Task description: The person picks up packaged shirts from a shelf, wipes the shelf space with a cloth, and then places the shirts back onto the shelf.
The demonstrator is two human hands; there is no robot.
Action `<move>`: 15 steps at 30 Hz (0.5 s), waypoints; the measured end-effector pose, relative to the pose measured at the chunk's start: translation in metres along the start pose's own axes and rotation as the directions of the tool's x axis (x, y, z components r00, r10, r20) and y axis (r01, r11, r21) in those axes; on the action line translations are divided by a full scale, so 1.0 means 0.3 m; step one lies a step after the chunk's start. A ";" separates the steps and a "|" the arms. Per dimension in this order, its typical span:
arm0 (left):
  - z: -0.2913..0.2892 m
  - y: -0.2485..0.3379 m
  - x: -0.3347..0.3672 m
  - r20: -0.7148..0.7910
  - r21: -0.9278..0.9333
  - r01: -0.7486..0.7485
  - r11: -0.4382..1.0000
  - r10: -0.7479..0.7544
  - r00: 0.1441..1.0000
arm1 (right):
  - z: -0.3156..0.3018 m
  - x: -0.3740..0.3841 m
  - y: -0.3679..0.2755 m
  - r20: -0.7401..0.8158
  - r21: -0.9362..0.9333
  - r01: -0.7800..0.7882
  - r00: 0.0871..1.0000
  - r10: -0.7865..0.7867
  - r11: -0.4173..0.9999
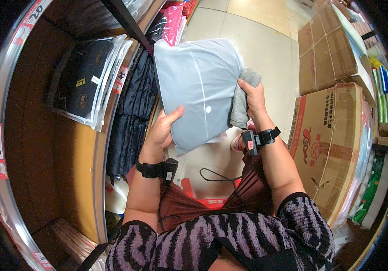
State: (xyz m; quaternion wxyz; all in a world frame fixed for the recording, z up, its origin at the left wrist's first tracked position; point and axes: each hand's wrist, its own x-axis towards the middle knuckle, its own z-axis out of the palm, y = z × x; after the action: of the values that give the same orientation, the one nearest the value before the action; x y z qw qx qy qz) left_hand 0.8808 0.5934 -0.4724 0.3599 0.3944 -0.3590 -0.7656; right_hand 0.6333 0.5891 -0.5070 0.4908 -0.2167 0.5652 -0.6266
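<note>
A flat, pale blue-grey package in a frosted plastic bag (198, 97) is held up in front of me, with a white zip line and a round white slider down its middle. My left hand (161, 131) grips its lower left edge, thumb on top and fingers hidden beneath. At its right edge my right hand (253, 97) is closed round a folded grey cloth (240, 101), which lies against the bag. Whether the right fingers also hold the bag cannot be seen.
Left stands a shelf (78, 180) with black packaged goods (83, 81); dark folded fabric (133, 113) hangs beside it. Pink packets (172, 22) lie farther back. Cardboard boxes (327, 149) are stacked on the right. Below me is a red stool (209, 203), and a black cable (216, 176) loops near my legs.
</note>
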 end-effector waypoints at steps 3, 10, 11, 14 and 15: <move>-0.027 0.009 0.019 0.001 -0.265 0.082 0.961 -0.085 0.996 | 0.006 -0.005 -0.022 0.064 -0.313 0.201 0.980 -0.190 0.928; -0.007 -0.019 0.054 0.158 -0.464 0.172 0.869 -0.111 0.981 | 0.133 -0.225 -0.074 0.782 -0.424 0.809 0.553 -0.285 0.407; 0.004 -0.048 0.049 0.054 -0.419 0.089 0.904 -0.073 0.996 | 0.166 -0.262 -0.055 0.818 -0.440 0.846 0.516 -0.254 0.302; 0.019 -0.084 0.021 0.033 -0.448 0.038 0.893 -0.026 0.999 | 0.231 -0.268 0.003 0.795 -0.527 0.845 0.526 -0.303 0.087; 0.024 -0.089 0.022 0.022 -0.408 0.019 0.913 -0.011 1.000 | 0.227 -0.238 0.013 0.740 -0.570 0.805 0.591 -0.322 0.168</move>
State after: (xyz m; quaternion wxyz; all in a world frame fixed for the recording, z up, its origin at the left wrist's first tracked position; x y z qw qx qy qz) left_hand 0.8646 0.6027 -0.4937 0.4250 0.3057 -0.1916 -0.8302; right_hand 0.7212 0.6172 -0.4721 0.1347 -0.7762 0.5358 -0.3038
